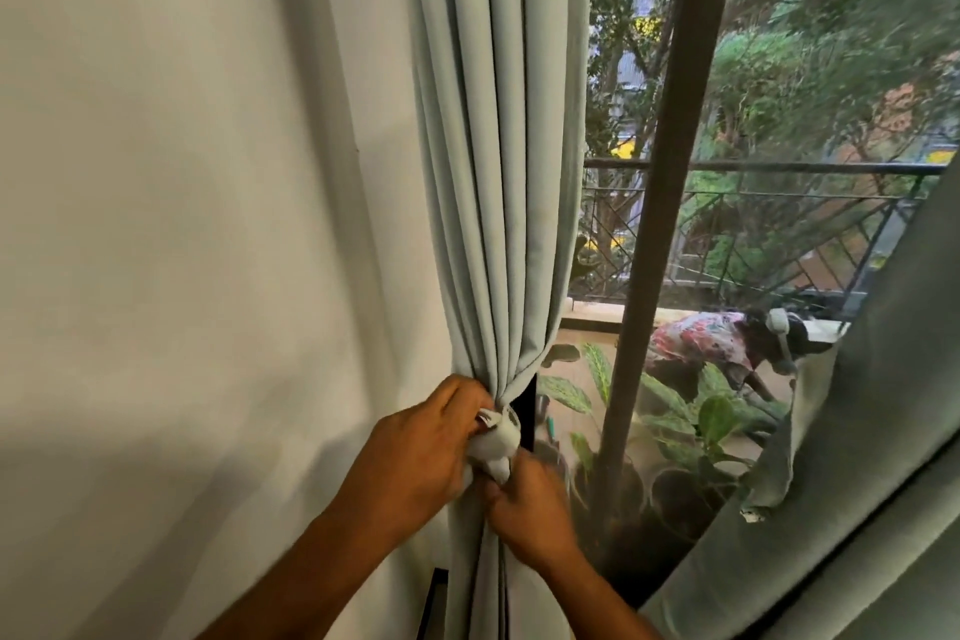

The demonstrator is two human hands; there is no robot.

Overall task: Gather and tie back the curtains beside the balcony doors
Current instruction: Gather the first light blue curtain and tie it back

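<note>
a: curtain (498, 172)?
b: gathered tight against the wall (182, 224), pinched in by a white tie (496, 442).
a: hands?
b: left hand (421, 452) curled closed on the tie, wall side. right hand (524, 509) just below, fingers shut on its hanging end.

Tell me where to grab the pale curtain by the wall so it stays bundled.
Probably at the pinched waist of the curtain, where the folds converge at the white tie. Come from the room side, wrapping around the bundle as the left hand does; the right hand grips just below. Above, the pleats fan out too wide to close one hand around.
</note>
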